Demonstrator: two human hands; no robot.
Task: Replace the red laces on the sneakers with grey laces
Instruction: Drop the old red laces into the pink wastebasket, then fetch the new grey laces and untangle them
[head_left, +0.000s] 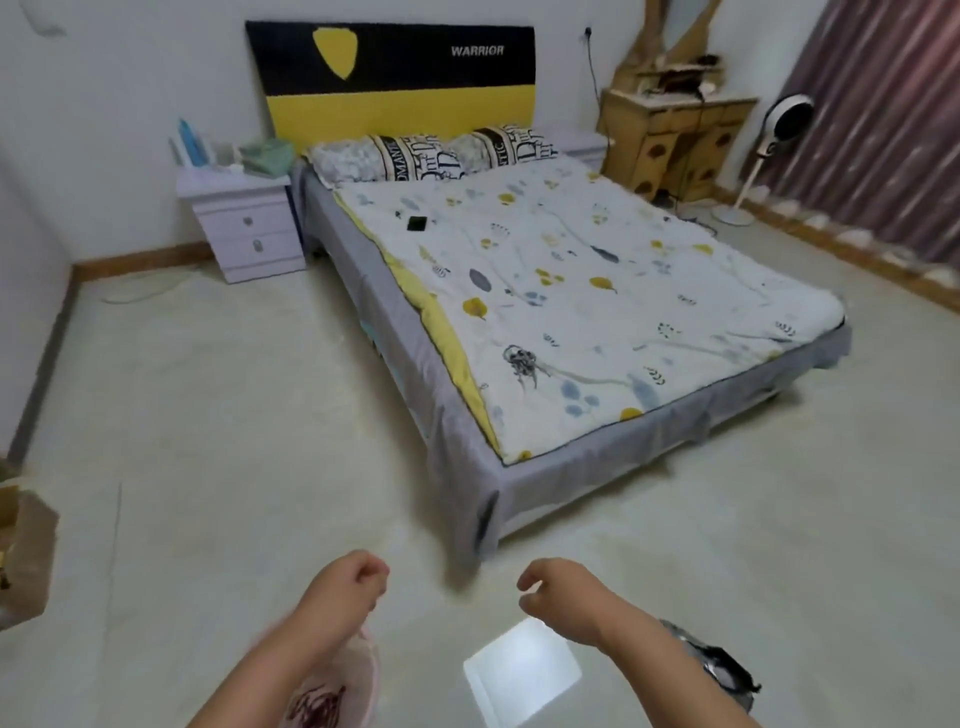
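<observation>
My left hand (353, 582) is curled in a fist at the bottom centre and grips the top of a pale pink bag (363, 670) that hangs under it. Red laces (317, 706) lie bunched inside the bag. My right hand (553, 587) is level with the left one, its fingers and thumb curled with nothing visible between them. A grey and black object (722, 670), too blurred to identify, shows beside my right forearm. No sneakers or grey laces can be made out.
A bed (571, 291) with a floral quilt stands ahead, its near corner close to my hands. A dark phone (416, 223) lies on it. A lilac nightstand (244, 228) stands left, a wooden dresser (670, 140) and a fan (779, 130) right. A bright patch (519, 670) reflects on the tiled floor.
</observation>
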